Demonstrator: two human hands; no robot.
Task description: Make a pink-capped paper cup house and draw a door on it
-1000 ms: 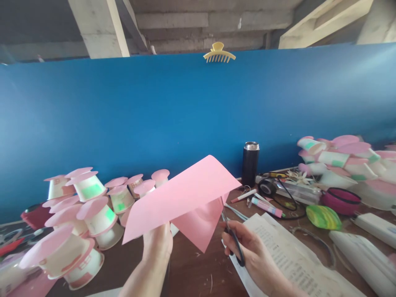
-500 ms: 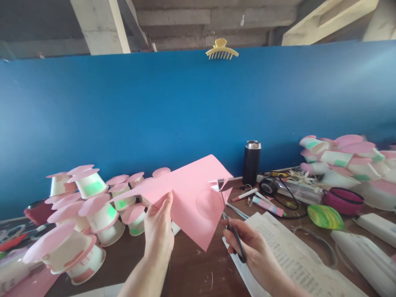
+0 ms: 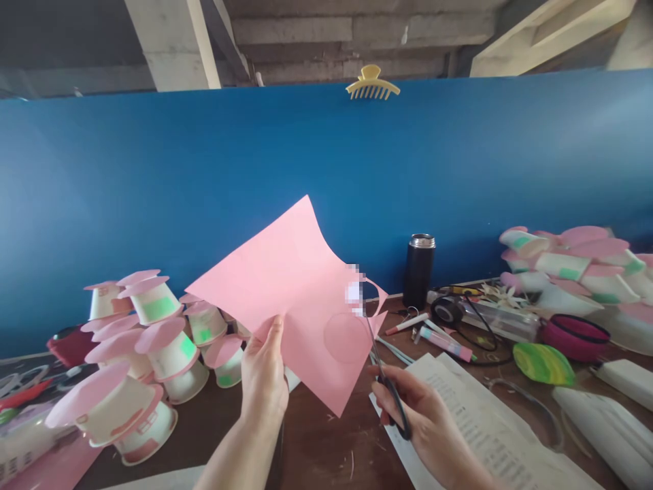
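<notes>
My left hand [image 3: 264, 378] pinches the lower edge of a pink paper sheet [image 3: 286, 292], holding it up above the brown table [image 3: 326, 446]. A circle is drawn on the sheet near its right edge. My right hand [image 3: 423, 425] grips black-handled scissors [image 3: 385, 378] whose blades point up into the sheet's right edge beside the circle. A round notch shows in the paper just above the blades.
Upturned white paper cups with pink discs [image 3: 153, 340] pile at the left; a similar pile [image 3: 571, 262] lies at the right. A black flask [image 3: 418, 271], markers [image 3: 441, 340], tape, printed sheets [image 3: 484, 429] and white tubes [image 3: 602, 422] crowd the right side. A blue board [image 3: 204, 177] backs the table.
The pink sheet has been turned and raised, from folded over and lying low to upright facing me. The scissors have stayed at its right edge, where a round notch now shows.
</notes>
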